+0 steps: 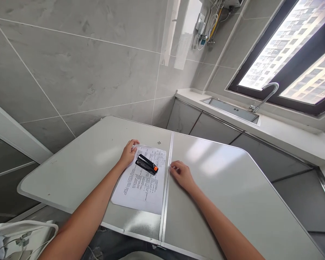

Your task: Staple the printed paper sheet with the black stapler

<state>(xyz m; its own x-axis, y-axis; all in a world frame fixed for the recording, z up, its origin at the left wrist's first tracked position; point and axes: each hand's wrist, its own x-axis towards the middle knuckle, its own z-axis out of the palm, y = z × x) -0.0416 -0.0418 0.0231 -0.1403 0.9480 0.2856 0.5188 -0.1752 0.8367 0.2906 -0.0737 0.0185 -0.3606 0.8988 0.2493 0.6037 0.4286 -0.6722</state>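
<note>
Printed paper (140, 191) lies on the left half of a pale folding table (211, 180), close to its centre seam. On top of the paper rests a black stapler (146, 164) with an orange part at its right end. My left hand (128, 152) touches the paper's upper left corner, fingers curled over the edge; whether it pinches the sheet is hard to see. Just right of the seam, my right hand (180, 172) rests on the table with fingers curled and pressed together, apart from the stapler. Small staple strips (159, 142) lie beyond the paper's top edge.
Behind the table on the right runs a counter (276, 131) with a sink (232, 109) and a faucet (268, 94) under a window. A grey tiled wall stands behind. At the lower left is a white rack (24, 224) with cables.
</note>
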